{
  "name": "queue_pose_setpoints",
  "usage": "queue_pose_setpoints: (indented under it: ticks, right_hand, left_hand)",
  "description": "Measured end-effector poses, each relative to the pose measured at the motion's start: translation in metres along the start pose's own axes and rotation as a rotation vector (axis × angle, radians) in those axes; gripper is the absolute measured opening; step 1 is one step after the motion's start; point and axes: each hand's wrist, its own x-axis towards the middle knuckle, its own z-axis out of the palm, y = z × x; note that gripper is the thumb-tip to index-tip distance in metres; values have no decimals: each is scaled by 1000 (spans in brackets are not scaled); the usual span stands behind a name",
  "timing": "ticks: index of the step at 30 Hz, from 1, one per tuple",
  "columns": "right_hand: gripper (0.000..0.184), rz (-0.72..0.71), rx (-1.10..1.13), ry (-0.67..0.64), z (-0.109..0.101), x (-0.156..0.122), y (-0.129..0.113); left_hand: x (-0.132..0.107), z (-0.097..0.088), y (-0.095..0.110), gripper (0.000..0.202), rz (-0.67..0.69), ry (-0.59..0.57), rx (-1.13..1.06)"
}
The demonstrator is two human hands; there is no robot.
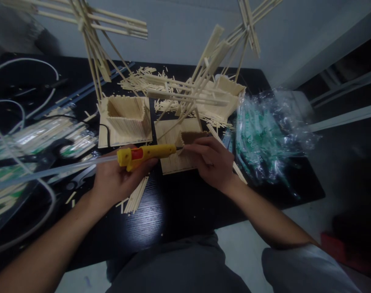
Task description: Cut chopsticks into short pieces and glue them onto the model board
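A yellow glue gun (148,153) lies in my left hand (116,177), whose fingers are wrapped round it. A long translucent glue stick (81,163) runs out of its back end to the left. Its nozzle points right, at the wall of a small box of wooden sticks (183,138) on a flat stick base (170,156). My right hand (214,160) is closed at the near side of this box, fingertips by the nozzle. Whatever its fingers pinch is hidden. Crossed stick blades (193,93) rise behind the box.
Left of the base stands another stick box (127,118) with tall blades (87,32). Loose sticks (142,79) litter the black table (179,207). Plastic packets (261,138) lie at right, packaged sticks (51,134) and a looping white cable (51,203) at left.
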Motion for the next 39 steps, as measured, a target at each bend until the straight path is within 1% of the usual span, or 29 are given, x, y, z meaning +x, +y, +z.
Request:
queue_pose_setpoints:
  ticks: [4, 9, 14, 19, 24, 26, 30, 36, 39]
  right_hand:
    - [28, -5, 15, 3, 0, 0, 0]
    - [28, 5, -3, -6, -1, 0, 0]
    - [29, 4, -3, 5, -1, -1, 1]
    - [28, 5, 11, 14, -1, -1, 0]
    - [27, 10, -1, 4, -1, -1, 0]
    - [26, -3, -7, 3, -2, 0, 0]
    - [28, -4, -10, -3, -2, 0, 0]
    - [33, -2, -13, 2, -1, 0, 0]
    - [35, 13, -14, 4, -2, -1, 0]
  left_hand:
    - [2, 0, 1, 36, 13, 12, 11]
    - [7, -1, 1, 43, 30, 13, -1]
    - [10, -2, 1, 39, 19, -38, 39]
    - [9, 0, -6, 41, -6, -55, 61]
    - [10, 0, -11, 44, -25, -155, 59]
    - [11, 0, -11, 40, -21, -177, 53]
    - [15, 2, -7, 29, -22, -176, 19]
    - [17, 1, -4, 30, -21, -174, -32]
    - [15, -1, -3, 32, -49, -179, -56]
